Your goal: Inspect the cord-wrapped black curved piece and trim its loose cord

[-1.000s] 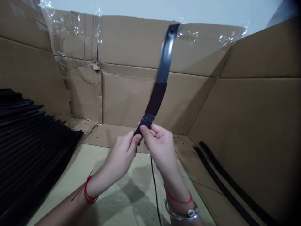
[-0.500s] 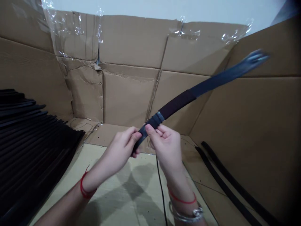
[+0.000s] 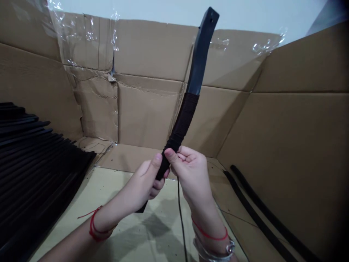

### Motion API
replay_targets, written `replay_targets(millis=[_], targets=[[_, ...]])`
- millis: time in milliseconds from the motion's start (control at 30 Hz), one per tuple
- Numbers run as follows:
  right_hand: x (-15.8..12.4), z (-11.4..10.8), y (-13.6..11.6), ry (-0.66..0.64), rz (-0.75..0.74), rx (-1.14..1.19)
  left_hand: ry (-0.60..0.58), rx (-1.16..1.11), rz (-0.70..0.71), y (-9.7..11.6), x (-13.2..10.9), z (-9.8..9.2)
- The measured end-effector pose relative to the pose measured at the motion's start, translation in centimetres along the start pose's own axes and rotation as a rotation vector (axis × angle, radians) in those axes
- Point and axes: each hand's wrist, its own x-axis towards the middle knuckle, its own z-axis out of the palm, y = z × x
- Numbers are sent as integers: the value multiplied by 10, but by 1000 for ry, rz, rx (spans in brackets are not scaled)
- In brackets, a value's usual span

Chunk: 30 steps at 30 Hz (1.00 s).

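Note:
A curved black bar (image 3: 200, 62), with a small hole near its far end, stands steeply tilted in front of me. Dark brown cord (image 3: 187, 111) is wound tightly round its middle, with looser, uneven turns just above my hands. My left hand (image 3: 148, 178) is closed round the lower part, and the bar's bottom end pokes out below it. At the lower turns, my right hand (image 3: 192, 167) has its thumb pressed on the bar and its fingers curled, pinching the cord. A length of cord hangs down from beneath the right hand; the fingertips' exact hold is partly hidden.
Many similar black bars (image 3: 35, 182) lie stacked at the left. Two curved dark strips (image 3: 261, 211) lie at the right beside the cardboard wall (image 3: 294, 145). More taped cardboard (image 3: 149, 112) stands behind. Below my hands is a pale, speckled work surface (image 3: 122, 225).
The bar has swung from a rightward slant to a steeper tilt, its far end moving up and left. Its bottom end now shows below my left hand. My right hand stays near the loose turns.

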Motion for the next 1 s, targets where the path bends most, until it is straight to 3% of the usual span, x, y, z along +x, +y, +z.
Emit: replay_targets(millis=[200,300,400,500,567,600,633,667,733,767,800,833,900,933,967,1000], targets=[[5,-22,-11,225,-130,124,-159,-12,-43,-7,-3,8],[5,-28,-13,152,-115,119,-153,-25,-54,-3,-7,7],[4,-31,-13,-56,-31,151,-226,-89,-103,8,-13,-3],[2,-30,-13,-180,12,136,-484,-253,-235,14,-12,-17],[1,-28,-12,-155,-1,104,-650,-298,-324,12,-7,-23],[0,-26,-11,-125,-6,93,-669,-264,-323,10,-5,-23],[0,-24,-11,-86,-8,88,-605,-185,-265,7,-3,-22],[0,-22,-10,-38,-12,84,-460,-76,-156,5,-2,-20],[1,-19,-7,42,-24,87,-61,155,116,3,-4,-13],[1,-18,-6,37,-16,95,95,229,220,4,-5,-10],[1,-17,-6,-7,5,108,156,248,265,5,-7,-8],[2,-17,-5,-74,32,125,103,218,245,6,-9,-6],[3,-18,-4,-162,64,153,-206,74,104,8,-10,-6],[4,-18,-3,-140,40,157,-319,23,52,9,-9,-7],[4,-17,-3,-81,-7,150,-341,13,45,9,-8,-8],[4,-17,-2,-13,-58,140,-275,42,84,9,-6,-10]])
